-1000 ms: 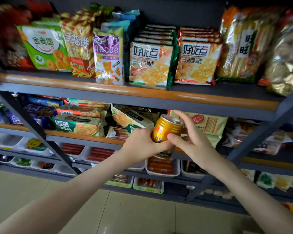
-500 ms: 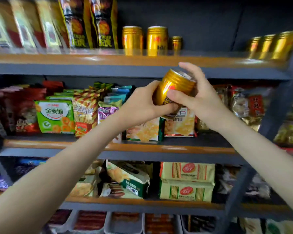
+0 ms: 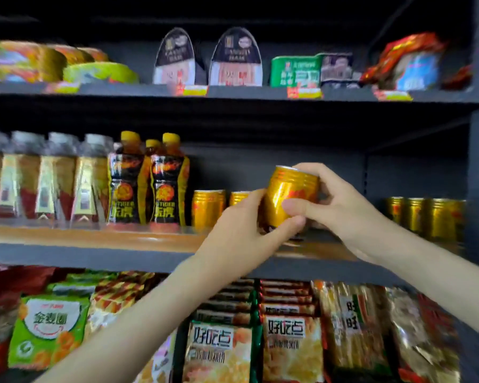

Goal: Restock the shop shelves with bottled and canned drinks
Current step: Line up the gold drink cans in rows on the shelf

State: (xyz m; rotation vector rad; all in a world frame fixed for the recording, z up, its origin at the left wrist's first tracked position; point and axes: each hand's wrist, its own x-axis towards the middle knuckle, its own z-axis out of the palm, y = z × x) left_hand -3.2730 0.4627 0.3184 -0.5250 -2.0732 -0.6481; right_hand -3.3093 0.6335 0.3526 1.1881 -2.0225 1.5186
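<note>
Gold can (image 3: 284, 199) at the drinks shelf (image 3: 94, 239)
Left hand (image 3: 241, 233) and right hand (image 3: 335, 205) both grip it, tilted, above the shelf edge.

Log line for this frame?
step: shelving | can: tilted, at shelf | left hand: grips can | right hand: grips can

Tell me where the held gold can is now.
Head view, right of centre: the gold can is gripped by the left hand and right hand before the drinks shelf, between the shelved cans leftward and the can row far right.
</note>
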